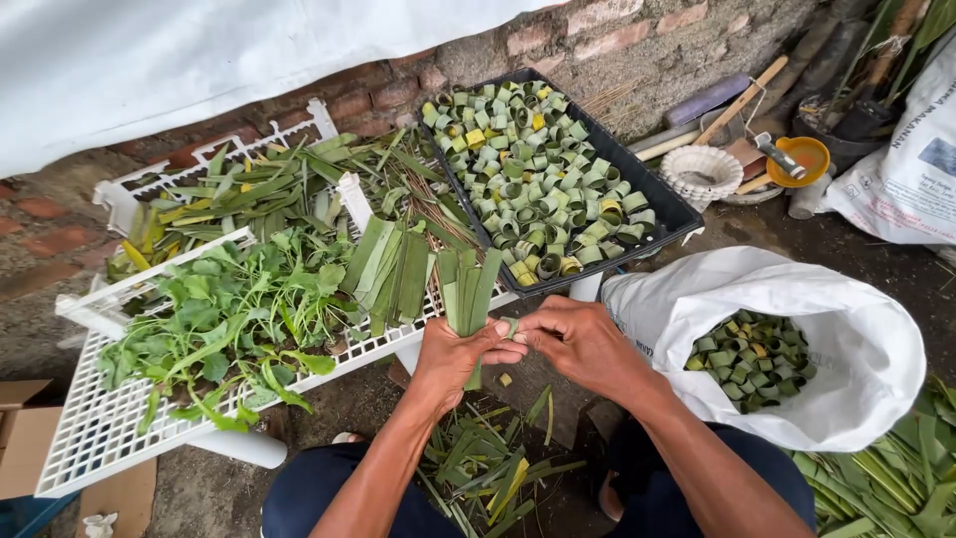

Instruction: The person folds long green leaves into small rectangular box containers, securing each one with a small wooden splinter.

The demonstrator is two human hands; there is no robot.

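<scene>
My left hand (453, 357) grips a bundle of cut green leaf strips (468, 284) that stand upright out of the fist. My right hand (578, 342) meets it from the right, its fingertips pinching a small curled leaf strip (511, 326) next to the left thumb. Behind the hands a black tray (677, 213) is filled with several rolled leaf rings (538, 169). To the right, an open white sack (856, 339) holds more of the same rings (752, 359).
A white plastic rack (100, 438) at the left carries leafy greens (229, 319) and flat leaf strips (388, 269). Leaf scraps (488, 468) litter the ground between my knees. A brick wall (617, 40), a white basket (702, 171), an orange bowl (805, 157) and a printed sack (911, 169) stand behind.
</scene>
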